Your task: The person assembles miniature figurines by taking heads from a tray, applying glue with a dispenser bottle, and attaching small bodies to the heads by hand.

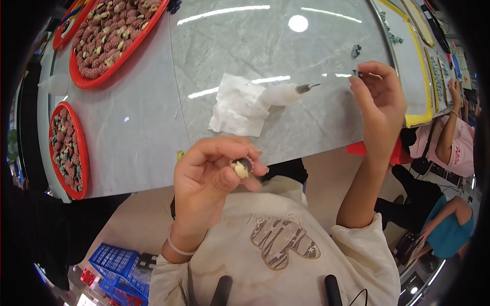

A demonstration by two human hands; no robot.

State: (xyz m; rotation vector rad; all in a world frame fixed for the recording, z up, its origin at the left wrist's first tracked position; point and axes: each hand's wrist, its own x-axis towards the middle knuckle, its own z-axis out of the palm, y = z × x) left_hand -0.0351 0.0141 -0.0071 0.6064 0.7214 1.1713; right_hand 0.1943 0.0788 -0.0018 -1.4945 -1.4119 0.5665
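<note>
Near the table's front edge, my left hand [212,178] is closed, pinching a small round piece [242,167] between thumb and fingers. That piece has a pink ruffled edge, a dark face and a cream-coloured lump on it. Farther right, my right hand [380,94] is raised over the table, thumb and forefinger closed on a tiny dark green piece [357,73]. Just beyond it lies a small cluster of similar dark green pieces [356,50]. Between the hands a white squeeze bottle [282,95] with a thin metal nozzle rests on its side, its base against a crumpled white tissue [236,109].
At the left stand a large red tray [87,81] and a smaller red tray [84,171], both filled with pink ruffled pieces. Yellow-edged boards [419,120] lie at the right, where other people work. Blue crates [115,260] sit on the floor at lower left.
</note>
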